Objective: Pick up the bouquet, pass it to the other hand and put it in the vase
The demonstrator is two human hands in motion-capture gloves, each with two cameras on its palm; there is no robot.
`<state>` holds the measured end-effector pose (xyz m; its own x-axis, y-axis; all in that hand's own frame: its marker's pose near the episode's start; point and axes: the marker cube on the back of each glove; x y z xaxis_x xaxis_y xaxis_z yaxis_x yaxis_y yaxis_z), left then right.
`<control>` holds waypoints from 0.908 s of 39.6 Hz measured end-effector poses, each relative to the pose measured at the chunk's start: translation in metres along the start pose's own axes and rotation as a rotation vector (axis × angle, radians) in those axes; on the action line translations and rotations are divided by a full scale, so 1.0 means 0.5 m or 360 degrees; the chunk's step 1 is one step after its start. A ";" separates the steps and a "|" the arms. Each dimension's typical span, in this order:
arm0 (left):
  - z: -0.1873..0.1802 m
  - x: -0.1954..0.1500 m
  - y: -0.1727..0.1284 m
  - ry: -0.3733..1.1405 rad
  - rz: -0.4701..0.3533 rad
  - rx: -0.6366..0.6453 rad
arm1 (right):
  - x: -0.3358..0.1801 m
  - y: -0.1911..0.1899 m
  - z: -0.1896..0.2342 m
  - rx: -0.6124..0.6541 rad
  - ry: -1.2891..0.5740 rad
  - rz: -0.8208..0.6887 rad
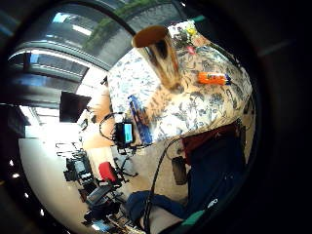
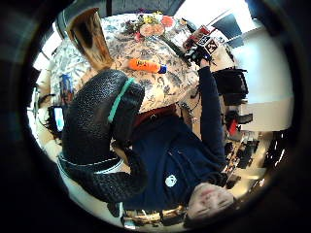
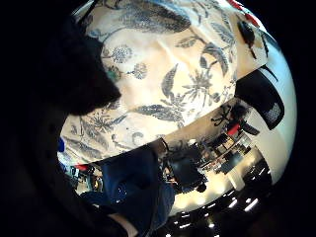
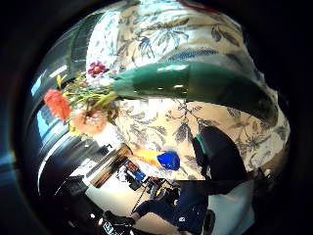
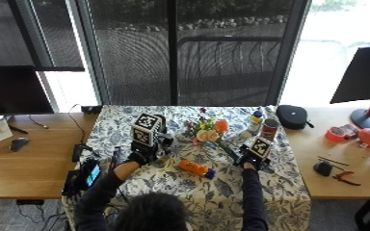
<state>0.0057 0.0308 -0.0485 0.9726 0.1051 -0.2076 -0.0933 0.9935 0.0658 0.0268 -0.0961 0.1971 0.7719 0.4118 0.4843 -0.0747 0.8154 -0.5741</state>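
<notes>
Outside view: the bouquet [image 5: 209,134] is seen lying on the floral tablecloth [image 5: 172,183], blooms at the far end, stem wrap running down toward the right hand [image 5: 252,161], which sits at the stem end. Right-hand finger state cannot be told here. The left hand [image 5: 136,158] is well apart, near the table's left side; the vase is not made out here.

Left little finger side palm view: the brown vase [image 1: 161,53] is shown upright on the cloth, with an orange bottle [image 1: 213,78] lying between it and the flowers.

Left thumb side palm view: the left fingers [image 2: 104,131] are seen curled round nothing.

Right thumb side palm view: the green stem wrap [image 4: 195,85] fills the frame close to the palm, long axis across it, blooms beyond. Contact is not confirmed; the grip cannot be told. The right hand is judged nearer.
</notes>
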 end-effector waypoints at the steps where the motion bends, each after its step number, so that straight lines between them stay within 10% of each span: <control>1: 0.000 0.000 0.001 0.0001 0.0000 -0.0008 | 0.006 -0.017 0.002 0.0153 0.0042 0.0165; 9: 0.017 -0.008 -0.004 0.0038 0.0019 -0.0038 | 0.025 -0.073 0.014 0.0725 0.0372 0.0681; 36: 0.032 -0.007 -0.011 0.0028 -0.0011 -0.0109 | 0.035 -0.075 0.055 0.1052 0.0057 0.0930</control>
<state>0.0063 0.0242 -0.0327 0.9694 0.0983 -0.2249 -0.1014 0.9948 -0.0024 0.0258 -0.1082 0.2453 0.5145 0.8325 0.2055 -0.8050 0.5514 -0.2188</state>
